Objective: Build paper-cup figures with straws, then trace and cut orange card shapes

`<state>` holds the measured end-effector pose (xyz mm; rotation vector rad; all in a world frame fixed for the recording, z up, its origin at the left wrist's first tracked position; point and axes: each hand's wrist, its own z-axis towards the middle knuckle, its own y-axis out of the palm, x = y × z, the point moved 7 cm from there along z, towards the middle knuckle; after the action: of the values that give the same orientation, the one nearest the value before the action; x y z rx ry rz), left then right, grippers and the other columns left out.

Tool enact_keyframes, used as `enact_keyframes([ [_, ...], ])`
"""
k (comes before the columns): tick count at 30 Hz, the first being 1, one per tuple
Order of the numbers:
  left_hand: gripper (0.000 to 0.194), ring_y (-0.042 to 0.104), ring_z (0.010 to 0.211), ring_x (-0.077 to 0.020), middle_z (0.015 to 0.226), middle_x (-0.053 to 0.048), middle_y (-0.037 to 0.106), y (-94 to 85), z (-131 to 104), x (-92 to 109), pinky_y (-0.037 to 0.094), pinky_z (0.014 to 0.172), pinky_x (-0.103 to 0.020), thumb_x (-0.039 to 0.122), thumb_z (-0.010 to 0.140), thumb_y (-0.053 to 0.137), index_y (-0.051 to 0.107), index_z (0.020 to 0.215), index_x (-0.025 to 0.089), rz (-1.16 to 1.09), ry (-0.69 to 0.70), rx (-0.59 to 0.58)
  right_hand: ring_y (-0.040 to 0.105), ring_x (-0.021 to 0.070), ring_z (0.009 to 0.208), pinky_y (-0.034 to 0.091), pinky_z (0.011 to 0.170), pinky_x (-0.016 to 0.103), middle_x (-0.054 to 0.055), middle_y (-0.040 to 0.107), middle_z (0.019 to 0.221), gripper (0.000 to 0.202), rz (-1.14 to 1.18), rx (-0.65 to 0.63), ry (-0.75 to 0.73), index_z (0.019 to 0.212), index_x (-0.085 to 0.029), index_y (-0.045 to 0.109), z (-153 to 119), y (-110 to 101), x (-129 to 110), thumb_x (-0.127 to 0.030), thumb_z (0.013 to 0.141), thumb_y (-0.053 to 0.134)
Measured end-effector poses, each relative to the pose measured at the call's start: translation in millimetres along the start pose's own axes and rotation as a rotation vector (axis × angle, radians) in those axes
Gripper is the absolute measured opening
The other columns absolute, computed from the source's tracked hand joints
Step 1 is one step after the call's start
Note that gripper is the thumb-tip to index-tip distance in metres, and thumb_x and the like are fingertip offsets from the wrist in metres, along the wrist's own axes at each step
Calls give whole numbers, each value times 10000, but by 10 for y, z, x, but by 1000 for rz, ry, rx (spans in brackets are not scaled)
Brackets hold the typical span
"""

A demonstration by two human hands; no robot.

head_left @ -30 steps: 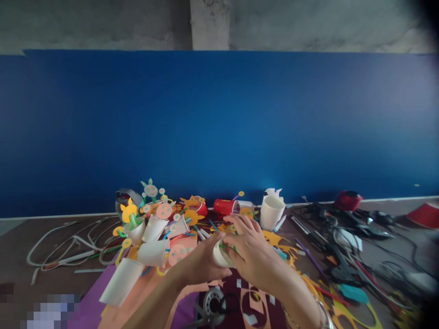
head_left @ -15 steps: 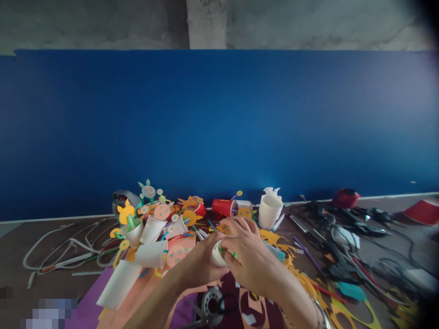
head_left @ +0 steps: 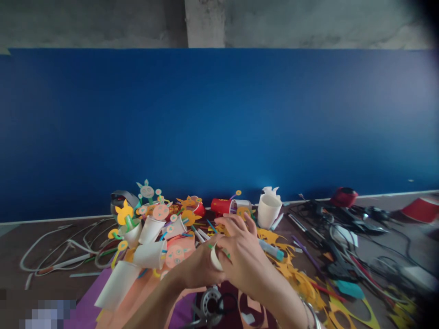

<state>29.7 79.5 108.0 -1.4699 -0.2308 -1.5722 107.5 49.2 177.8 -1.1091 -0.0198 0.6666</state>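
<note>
In front of me my left hand is wrapped round a white paper cup, tilted so its open mouth faces right. My right hand bends over that mouth, thumb and forefinger pressed at the rim. Between them a thin green strip shows, lying at the cup's mouth; the fingers hide most of it. The other right fingers stretch forward over the table. Left of my hands lie white paper cups with cut-paper faces and flower-like figures on coloured stems.
Orange paper offcuts spread to the right, with a marker beside them. A white cup stands behind. Black tools and cables cover the right side. A tape dispenser lies nearest me. A blue wall closes the back.
The cup has turned slightly in my left hand, its mouth facing more to the right. My right fingers have shifted a little at the rim. The view has moved slightly.
</note>
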Motion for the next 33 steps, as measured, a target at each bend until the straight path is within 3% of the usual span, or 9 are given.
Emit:
enact_keyframes([
  [5, 486, 583, 868, -170, 988, -6, 619, -27, -17, -30, 472, 762, -267, 76, 627, 669, 476, 1057, 197, -54, -51, -11, 361, 300, 1286, 77, 1076, 582, 29, 534, 1341, 83, -56, -27, -13, 724, -256, 692, -60, 2, 73, -206, 721, 626],
  [13, 365, 569, 849, -170, 933, -8, 601, 13, 1, 51, 458, 784, -277, 76, 637, 630, 496, 957, 188, 40, -11, -55, 397, 287, 1260, 48, 1084, 561, 10, 586, 1292, 103, -46, 11, -62, 636, -235, 677, -14, 75, 35, -166, 680, 613],
  [18, 396, 562, 784, -151, 905, 6, 604, -69, -4, 66, 463, 711, -255, 81, 643, 622, 476, 994, 192, -11, -30, -17, 437, 254, 1213, 126, 1084, 530, 25, 600, 1250, 137, -10, 33, 0, 686, -238, 689, -25, -25, 3, -138, 718, 602],
  [27, 431, 564, 855, -176, 977, -21, 598, -21, -20, -5, 462, 773, -282, 99, 618, 657, 487, 1003, 189, 94, -34, -17, 438, 270, 1199, 186, 1061, 542, 26, 577, 1264, 145, 43, 53, -1, 664, -241, 689, -20, -59, -24, -171, 765, 611],
  [29, 439, 568, 840, -174, 960, -13, 602, -39, -28, -26, 465, 761, -281, 106, 608, 674, 482, 993, 188, 90, -60, -37, 448, 266, 1192, 211, 1053, 531, 20, 586, 1251, 145, 74, 26, -8, 671, -248, 695, -1, -80, 17, -186, 776, 618],
  [33, 562, 586, 842, -184, 989, -17, 629, -24, -54, -55, 478, 717, -268, 164, 618, 714, 470, 1124, 191, 61, -114, -141, 514, 234, 1108, 351, 972, 459, 45, 602, 1197, 169, 172, 76, 116, 811, -249, 717, 26, -206, 212, -249, 862, 556],
])
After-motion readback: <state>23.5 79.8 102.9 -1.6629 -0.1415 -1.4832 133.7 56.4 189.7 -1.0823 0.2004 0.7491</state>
